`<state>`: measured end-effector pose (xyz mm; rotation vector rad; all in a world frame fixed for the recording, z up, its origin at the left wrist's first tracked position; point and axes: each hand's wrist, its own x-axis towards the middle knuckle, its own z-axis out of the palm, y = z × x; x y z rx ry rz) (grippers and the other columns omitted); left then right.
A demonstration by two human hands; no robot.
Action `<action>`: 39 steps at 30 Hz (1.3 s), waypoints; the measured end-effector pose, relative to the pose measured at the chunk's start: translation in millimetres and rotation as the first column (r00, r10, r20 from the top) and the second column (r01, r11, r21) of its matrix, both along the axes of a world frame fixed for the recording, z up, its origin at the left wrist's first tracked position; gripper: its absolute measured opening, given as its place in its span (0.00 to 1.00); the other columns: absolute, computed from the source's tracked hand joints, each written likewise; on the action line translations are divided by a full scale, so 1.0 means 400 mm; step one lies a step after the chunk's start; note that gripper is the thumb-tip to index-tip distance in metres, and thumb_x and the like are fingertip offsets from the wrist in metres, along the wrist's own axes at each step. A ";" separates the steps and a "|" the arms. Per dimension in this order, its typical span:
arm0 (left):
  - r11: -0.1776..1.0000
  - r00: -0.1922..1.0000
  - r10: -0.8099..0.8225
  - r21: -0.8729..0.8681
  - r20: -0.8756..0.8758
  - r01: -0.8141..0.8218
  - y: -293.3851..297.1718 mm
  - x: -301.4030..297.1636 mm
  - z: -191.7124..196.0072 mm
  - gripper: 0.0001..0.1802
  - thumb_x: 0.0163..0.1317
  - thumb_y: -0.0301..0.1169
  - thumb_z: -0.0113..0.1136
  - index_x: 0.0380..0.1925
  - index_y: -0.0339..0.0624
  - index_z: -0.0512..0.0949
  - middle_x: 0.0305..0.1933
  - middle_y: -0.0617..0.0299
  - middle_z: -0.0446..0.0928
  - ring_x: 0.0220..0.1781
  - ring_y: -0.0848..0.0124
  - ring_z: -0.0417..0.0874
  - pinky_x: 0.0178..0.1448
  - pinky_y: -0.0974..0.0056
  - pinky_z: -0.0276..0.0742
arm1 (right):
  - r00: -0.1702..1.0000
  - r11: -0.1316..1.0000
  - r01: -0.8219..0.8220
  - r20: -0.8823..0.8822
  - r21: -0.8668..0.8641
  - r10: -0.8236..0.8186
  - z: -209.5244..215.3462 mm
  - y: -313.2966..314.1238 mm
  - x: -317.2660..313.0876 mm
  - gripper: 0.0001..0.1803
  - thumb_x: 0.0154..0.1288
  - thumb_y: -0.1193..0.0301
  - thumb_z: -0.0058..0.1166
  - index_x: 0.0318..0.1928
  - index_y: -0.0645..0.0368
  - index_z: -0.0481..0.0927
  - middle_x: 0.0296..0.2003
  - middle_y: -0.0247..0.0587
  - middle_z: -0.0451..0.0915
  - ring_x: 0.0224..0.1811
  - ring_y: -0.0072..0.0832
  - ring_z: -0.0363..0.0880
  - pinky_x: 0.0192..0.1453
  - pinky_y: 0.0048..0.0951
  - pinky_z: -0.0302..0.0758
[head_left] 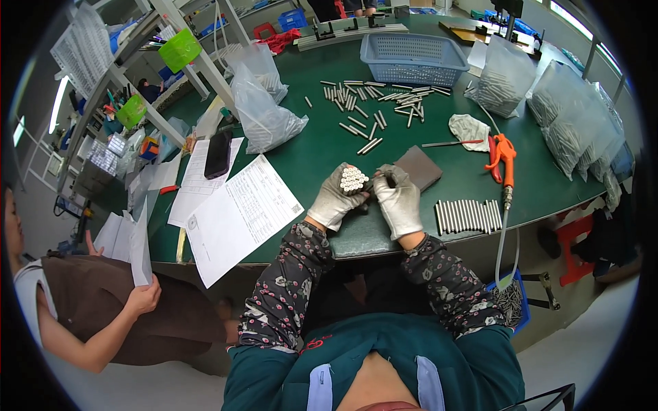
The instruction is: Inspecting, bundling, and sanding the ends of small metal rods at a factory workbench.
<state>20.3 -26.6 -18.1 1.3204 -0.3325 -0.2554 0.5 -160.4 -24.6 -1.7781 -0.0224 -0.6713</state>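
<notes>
Bundle of rods (354, 179): one, clamped in the left hand's (334, 198) grip. Right hand (399, 203): beside it, fingers curled; cannot tell whether its grip holds anything. Desk (308, 159): one neat row (469, 217), seemingly done; loose rods (409, 101), seemingly left.

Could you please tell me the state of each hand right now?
Left hand: closed around a bundle of metal rods.
Right hand: curled; whether it holds anything cannot be told.

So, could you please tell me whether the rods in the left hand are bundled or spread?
Bundled: the rods sit packed together in the gloved left hand, their round ends forming one tight cluster.
</notes>
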 end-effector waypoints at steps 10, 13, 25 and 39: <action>1.000 0.994 -0.030 -0.003 0.105 0.031 0.003 0.001 -0.007 0.21 0.44 0.13 0.60 0.38 0.43 0.67 0.34 0.69 0.71 0.35 0.78 0.74 0.34 0.73 0.76 | 0.974 0.968 -0.220 -0.030 0.120 0.225 0.004 0.003 -0.018 0.07 0.57 0.72 0.51 0.36 0.61 0.76 0.27 0.41 0.80 0.27 0.26 0.80 0.31 0.23 0.73; 0.999 0.996 -0.047 -0.020 0.072 0.049 0.000 -0.007 0.010 0.21 0.44 0.12 0.59 0.37 0.43 0.67 0.33 0.68 0.71 0.33 0.78 0.74 0.32 0.73 0.76 | 0.972 0.965 -0.222 -0.052 0.139 0.231 -0.001 0.001 -0.013 0.07 0.56 0.72 0.52 0.35 0.61 0.76 0.27 0.41 0.80 0.27 0.27 0.79 0.31 0.24 0.73; 1.000 0.994 -0.019 0.011 0.109 0.018 0.001 -0.001 -0.006 0.21 0.43 0.14 0.61 0.36 0.43 0.66 0.31 0.69 0.70 0.31 0.79 0.73 0.31 0.74 0.75 | 0.969 0.962 -0.234 -0.044 0.144 0.242 -0.012 -0.001 -0.012 0.08 0.56 0.71 0.52 0.36 0.60 0.76 0.27 0.43 0.80 0.28 0.29 0.80 0.31 0.25 0.74; 0.999 0.996 -0.019 0.035 0.089 0.016 0.001 -0.005 -0.004 0.22 0.43 0.15 0.62 0.38 0.44 0.66 0.31 0.71 0.69 0.32 0.81 0.71 0.34 0.76 0.74 | 0.943 0.944 -0.270 -0.147 0.189 0.299 -0.002 -0.006 -0.017 0.09 0.58 0.74 0.51 0.38 0.64 0.74 0.30 0.32 0.76 0.32 0.16 0.72 0.38 0.17 0.69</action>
